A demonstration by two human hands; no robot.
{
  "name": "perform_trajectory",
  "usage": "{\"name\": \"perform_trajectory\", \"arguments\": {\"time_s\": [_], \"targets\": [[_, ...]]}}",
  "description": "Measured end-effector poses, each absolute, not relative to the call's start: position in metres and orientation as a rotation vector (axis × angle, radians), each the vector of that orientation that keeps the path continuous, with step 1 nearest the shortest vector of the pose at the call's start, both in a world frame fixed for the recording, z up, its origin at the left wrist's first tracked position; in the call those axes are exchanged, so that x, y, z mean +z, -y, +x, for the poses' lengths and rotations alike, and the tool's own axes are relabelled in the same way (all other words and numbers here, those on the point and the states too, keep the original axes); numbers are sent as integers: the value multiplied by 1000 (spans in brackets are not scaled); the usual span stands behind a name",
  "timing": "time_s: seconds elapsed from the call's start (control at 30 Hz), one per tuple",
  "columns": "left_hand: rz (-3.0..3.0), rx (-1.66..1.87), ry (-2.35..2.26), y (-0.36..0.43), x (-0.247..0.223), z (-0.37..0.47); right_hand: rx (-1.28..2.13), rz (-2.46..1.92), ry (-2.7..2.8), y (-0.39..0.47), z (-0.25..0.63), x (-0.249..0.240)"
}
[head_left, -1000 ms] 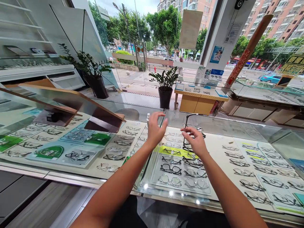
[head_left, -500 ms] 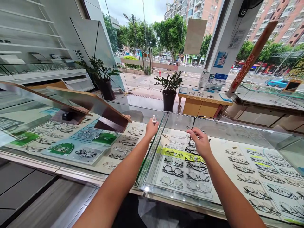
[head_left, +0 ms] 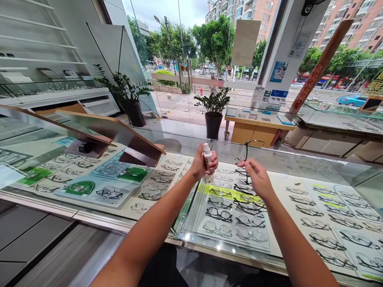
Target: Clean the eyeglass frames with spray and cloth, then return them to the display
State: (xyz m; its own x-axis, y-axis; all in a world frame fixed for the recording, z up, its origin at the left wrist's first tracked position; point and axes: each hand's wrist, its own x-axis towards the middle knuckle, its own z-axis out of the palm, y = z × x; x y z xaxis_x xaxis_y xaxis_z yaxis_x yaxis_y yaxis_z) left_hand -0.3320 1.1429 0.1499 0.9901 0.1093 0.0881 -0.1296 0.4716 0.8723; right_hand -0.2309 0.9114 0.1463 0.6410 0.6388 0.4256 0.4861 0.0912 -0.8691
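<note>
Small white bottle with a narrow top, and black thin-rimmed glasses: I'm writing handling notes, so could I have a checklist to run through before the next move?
1. Left hand grips the small white bottle with a narrow top: ok, fingers curled around it.
2. Right hand holds the black thin-rimmed glasses: ok, pinched at the fingertips.
3. Hands clear of each other: ok, visible gap.
4. One hand free: not ok, both occupied.
5. Glasses clean: cannot tell, too small to judge.
6. Bottle's fill level: cannot tell.
</note>
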Motion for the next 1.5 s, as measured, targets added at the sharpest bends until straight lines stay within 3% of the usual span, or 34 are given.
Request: {"name": "perform_trajectory", "arguments": {"time_s": [0.13,0.77,1.5], "targets": [[1117,34,80,-1127,151,-336,238,-1538,1008,-914,-238,145],[1566,203,-133,-1103,143,-334,454,-1383,1013,-925,-254,145],[1746,68,60,-1086,135,-333,346,-1310,812,-926,-242,141]]}}
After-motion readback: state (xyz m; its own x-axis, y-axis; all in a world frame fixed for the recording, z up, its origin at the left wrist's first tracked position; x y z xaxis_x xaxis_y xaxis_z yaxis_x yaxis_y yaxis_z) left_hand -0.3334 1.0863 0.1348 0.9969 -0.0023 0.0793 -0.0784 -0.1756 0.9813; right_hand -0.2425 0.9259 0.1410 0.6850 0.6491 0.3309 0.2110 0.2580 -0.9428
